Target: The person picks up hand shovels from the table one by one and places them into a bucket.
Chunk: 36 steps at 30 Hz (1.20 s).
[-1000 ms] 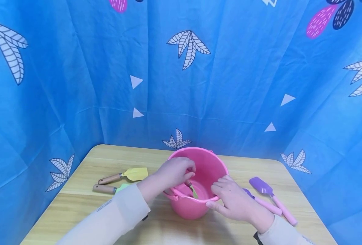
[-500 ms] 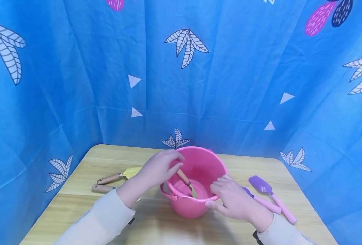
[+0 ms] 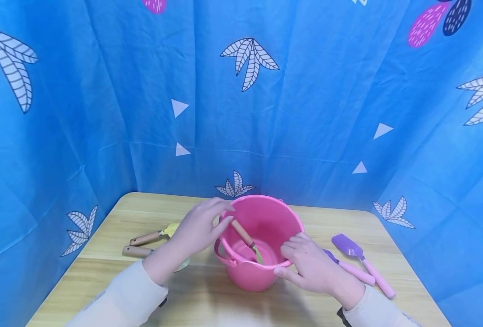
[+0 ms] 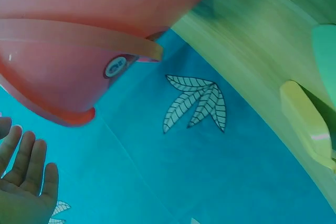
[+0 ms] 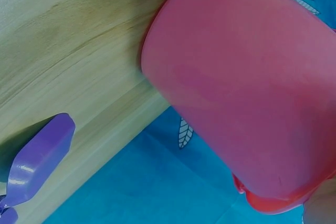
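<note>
A pink bucket [image 3: 251, 278] stands on the wooden table, its mouth tilted toward me. My right hand [image 3: 310, 269] grips its near right rim, thumb outside and fingers over the edge. Inside the bucket leans a small hand tool [image 3: 242, 232] with a wooden handle and a green head, its handle end up by the left rim. Beside that end, at the left rim, is my left hand [image 3: 200, 225], its fingers loosely extended. In the left wrist view the left hand [image 4: 26, 182] shows spread fingers holding nothing. The bucket's wall [image 5: 226, 77] fills much of the right wrist view.
To the left lie a yellow shovel [image 3: 145, 239] and a green tool [image 3: 136, 251], both wooden-handled and partly hidden by my left arm. Two purple shovels with pink handles [image 3: 378, 279] [image 3: 360, 274] lie right of the bucket. A blue patterned curtain [image 3: 306, 113] surrounds the table.
My left hand has let go of the tool's wooden handle and drawn back left, out of the bucket. The tool now leans inside by itself. My right hand keeps its grip on the rim.
</note>
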Each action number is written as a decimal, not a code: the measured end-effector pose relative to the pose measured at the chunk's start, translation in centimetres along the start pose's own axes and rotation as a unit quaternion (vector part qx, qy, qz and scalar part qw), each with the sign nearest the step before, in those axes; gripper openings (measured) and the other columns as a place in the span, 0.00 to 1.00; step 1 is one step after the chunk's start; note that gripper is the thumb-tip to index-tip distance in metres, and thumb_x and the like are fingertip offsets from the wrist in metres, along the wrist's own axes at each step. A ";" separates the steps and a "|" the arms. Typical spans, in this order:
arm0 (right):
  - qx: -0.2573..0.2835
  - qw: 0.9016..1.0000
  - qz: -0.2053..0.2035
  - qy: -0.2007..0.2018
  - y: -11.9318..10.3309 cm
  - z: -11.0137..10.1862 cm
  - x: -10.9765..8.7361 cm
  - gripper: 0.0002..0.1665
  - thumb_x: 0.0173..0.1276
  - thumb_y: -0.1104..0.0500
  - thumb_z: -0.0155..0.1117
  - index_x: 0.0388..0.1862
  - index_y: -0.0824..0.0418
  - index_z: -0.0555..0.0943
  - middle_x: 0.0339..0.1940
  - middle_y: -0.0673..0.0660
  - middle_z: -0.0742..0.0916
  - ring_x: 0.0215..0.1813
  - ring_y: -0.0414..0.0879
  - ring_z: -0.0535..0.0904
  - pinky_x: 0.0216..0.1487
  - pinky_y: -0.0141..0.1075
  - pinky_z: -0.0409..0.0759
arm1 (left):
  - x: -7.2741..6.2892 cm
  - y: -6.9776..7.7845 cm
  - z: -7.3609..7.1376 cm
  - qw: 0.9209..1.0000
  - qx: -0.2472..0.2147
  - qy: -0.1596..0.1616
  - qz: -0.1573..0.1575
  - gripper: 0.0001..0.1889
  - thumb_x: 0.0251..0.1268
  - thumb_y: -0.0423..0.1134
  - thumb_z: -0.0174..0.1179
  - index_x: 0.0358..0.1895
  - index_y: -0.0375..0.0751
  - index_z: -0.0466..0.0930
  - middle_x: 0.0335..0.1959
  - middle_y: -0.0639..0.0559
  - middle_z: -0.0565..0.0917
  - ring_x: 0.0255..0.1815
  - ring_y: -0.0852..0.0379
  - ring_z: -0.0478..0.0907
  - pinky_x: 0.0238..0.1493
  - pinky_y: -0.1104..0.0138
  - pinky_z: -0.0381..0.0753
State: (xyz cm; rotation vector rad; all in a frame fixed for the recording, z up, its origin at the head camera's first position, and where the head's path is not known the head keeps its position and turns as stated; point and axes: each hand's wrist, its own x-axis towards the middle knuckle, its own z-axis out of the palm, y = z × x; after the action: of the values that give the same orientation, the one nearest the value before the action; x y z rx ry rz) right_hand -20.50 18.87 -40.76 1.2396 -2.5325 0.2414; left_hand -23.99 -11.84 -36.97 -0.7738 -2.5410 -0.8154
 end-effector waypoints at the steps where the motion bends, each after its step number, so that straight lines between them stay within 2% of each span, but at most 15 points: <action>1: 0.000 1.000 -0.001 0.001 0.0 0.0 0.0 0.19 0.71 0.39 0.61 0.25 0.44 0.69 0.24 0.37 0.69 0.34 0.36 0.65 0.46 0.36 0.69 | -0.1 -0.2 -0.1 1.000 0.002 0.006 -0.001 0.13 0.65 0.40 0.69 0.51 0.52 0.84 0.51 0.58 0.83 0.55 0.55 0.80 0.54 0.57 0.82; 9: 0.004 1.000 0.001 -0.001 0.0 -0.1 0.0 0.19 0.72 0.39 0.60 0.25 0.45 0.69 0.24 0.38 0.70 0.35 0.37 0.65 0.46 0.36 0.69 | -0.8 -1.5 -0.9 0.999 0.008 0.025 -0.038 0.13 0.67 0.44 0.67 0.53 0.49 0.84 0.52 0.55 0.83 0.58 0.51 0.78 0.57 0.50 0.80; 20: 0.002 1.000 0.001 -0.002 0.1 0.0 -0.1 0.20 0.71 0.38 0.60 0.25 0.45 0.69 0.24 0.38 0.68 0.35 0.36 0.65 0.45 0.36 0.68 | -1.7 -3.7 -1.8 0.998 0.009 0.051 -0.047 0.12 0.69 0.43 0.64 0.52 0.47 0.84 0.53 0.50 0.84 0.59 0.47 0.78 0.60 0.47 0.76; 31: 0.001 1.000 0.003 -0.003 0.0 -0.1 -0.1 0.19 0.72 0.38 0.60 0.25 0.44 0.69 0.25 0.37 0.69 0.35 0.36 0.65 0.46 0.36 0.69 | -4.2 -7.3 -2.0 0.992 0.006 0.077 -0.103 0.14 0.70 0.40 0.64 0.55 0.42 0.83 0.56 0.45 0.83 0.62 0.41 0.75 0.61 0.43 0.73; 36: 0.003 1.000 0.005 -0.006 0.0 -0.1 -0.1 0.20 0.72 0.38 0.60 0.25 0.45 0.69 0.24 0.38 0.69 0.35 0.37 0.65 0.46 0.36 0.68 | -5.1 -8.6 -2.0 0.991 0.006 0.086 -0.103 0.14 0.69 0.38 0.64 0.54 0.39 0.83 0.55 0.43 0.83 0.61 0.39 0.75 0.62 0.42 0.71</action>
State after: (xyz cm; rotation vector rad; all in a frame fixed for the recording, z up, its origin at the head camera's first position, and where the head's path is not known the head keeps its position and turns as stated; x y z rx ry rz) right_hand -20.40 18.98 -40.74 1.2337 -2.5502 0.2455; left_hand -24.79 -20.93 -41.53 -0.4194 -2.4939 -0.8880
